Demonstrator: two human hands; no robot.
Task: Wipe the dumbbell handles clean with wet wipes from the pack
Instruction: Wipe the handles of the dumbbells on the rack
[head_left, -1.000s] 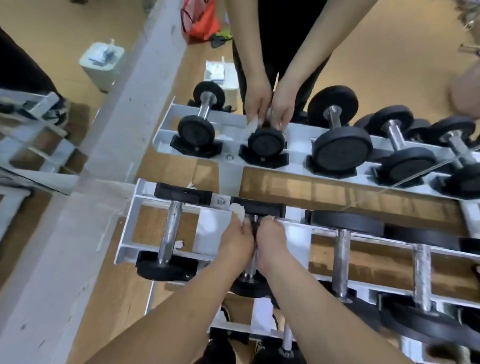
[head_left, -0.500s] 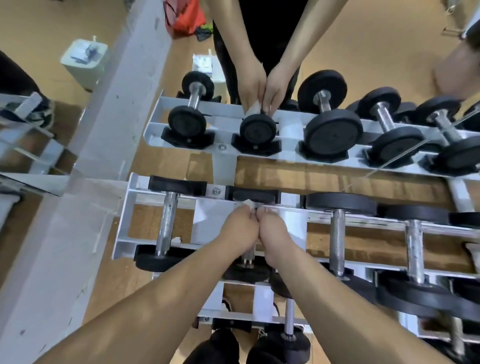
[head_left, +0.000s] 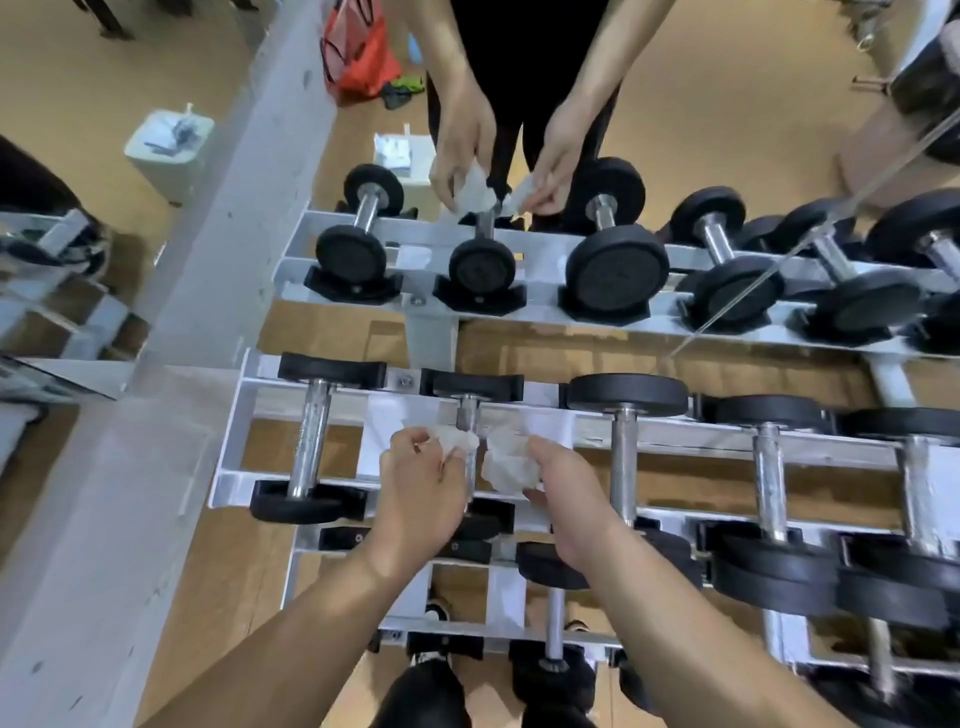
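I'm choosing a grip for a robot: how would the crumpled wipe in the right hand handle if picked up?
The wipe is bunched into irregular folds, so probably floppy. It looks thin and small in the right hand, so likely very light. If wet, it may cling on release.

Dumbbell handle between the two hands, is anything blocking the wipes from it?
Nothing visible blocks it. The left hand holds the left wipe against the dumbbell handle; the right hand holds the right wipe close beside it.
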